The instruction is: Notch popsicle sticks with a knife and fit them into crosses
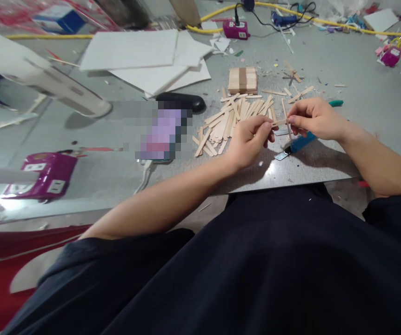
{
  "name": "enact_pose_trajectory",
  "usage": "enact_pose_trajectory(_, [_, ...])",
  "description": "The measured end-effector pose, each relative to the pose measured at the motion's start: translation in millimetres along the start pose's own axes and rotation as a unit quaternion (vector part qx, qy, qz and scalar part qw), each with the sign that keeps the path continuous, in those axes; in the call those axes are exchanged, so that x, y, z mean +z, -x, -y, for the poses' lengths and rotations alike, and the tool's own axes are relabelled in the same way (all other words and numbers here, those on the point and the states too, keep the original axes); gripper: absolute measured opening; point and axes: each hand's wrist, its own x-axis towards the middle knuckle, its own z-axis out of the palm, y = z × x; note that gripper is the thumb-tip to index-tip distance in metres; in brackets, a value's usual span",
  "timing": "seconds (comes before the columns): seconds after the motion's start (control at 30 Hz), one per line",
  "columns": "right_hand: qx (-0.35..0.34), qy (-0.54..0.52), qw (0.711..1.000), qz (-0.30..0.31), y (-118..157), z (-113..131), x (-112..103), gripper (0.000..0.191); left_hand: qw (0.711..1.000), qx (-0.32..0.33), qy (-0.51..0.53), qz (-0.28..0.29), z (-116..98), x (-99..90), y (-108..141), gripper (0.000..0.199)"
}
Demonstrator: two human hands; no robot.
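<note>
My left hand pinches one end of a short wooden craft stick above the table's near edge. From the other side, my right hand grips a second craft stick, which crosses the first one at its end. Whether the two are joined I cannot tell. Below my hands lies a utility knife with a blue handle and its blade out. Left of and behind my left hand spreads a loose pile of craft sticks. A banded bundle of craft sticks stands behind that pile.
A phone, blurred out, lies left with a white cable. White boards are stacked behind it. Purple power sockets sit at left and another purple socket at the back. A yellow cable runs along the rear. A blue glue gun lies there.
</note>
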Motion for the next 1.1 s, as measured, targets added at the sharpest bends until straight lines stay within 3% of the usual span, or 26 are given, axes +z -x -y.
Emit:
enact_pose_trajectory(0.1, [-0.036, -0.021, 0.999, -0.024, 3.3, 4.1, 1.5, 0.025, 1.000, 0.002, -0.022, 0.007, -0.4, -1.3, -0.3, 0.025])
enact_pose_trajectory(0.17, [-0.052, -0.041, 0.998, -0.006, 5.2, 6.3, 0.8, 0.034, 1.000, 0.005, -0.015, 0.010, -0.1, -1.4, -1.3, 0.017])
enact_pose_trajectory(0.3, [-0.061, -0.031, 0.998, -0.002, 4.2, 0.3, -15.5, 0.053, 1.000, 0.015, 0.020, 0.007, 3.8, 0.1, -3.3, 0.010])
enact_pose_trajectory(0.4, [-0.038, 0.084, 0.991, -0.094, 0.4, -14.0, -44.5, 0.044, 0.999, 0.035, 0.033, 0.001, 7.3, 0.4, -4.1, 0.008])
enact_pose_trajectory(0.47, [0.010, 0.257, 0.954, -0.152, -1.5, -24.3, -67.0, 0.030, 0.998, 0.042, 0.040, 0.002, 8.8, -0.3, -4.4, 0.008])
enact_pose_trajectory(0.53, [0.095, 0.397, 0.904, -0.127, -2.2, -32.7, -86.0, 0.017, 0.998, 0.039, 0.051, 0.003, 9.6, -1.1, -4.4, 0.009])
enact_pose_trajectory(0.63, [0.179, 0.467, 0.862, -0.079, -2.0, -40.9, -101.6, 0.015, 0.998, 0.021, 0.064, 0.003, 10.2, -1.9, -4.7, 0.009])
enact_pose_trajectory(0.9, [0.194, 0.481, 0.855, -0.030, -4.1, -55.1, -107.2, 0.019, 0.996, 0.000, 0.092, 0.020, 6.9, -1.4, -6.1, 0.015])
enact_pose_trajectory(1.1, [0.208, 0.456, 0.865, -0.034, -7.9, -63.1, -109.3, 0.018, 0.996, 0.000, 0.092, 0.012, 8.0, -1.1, -6.2, 0.012])
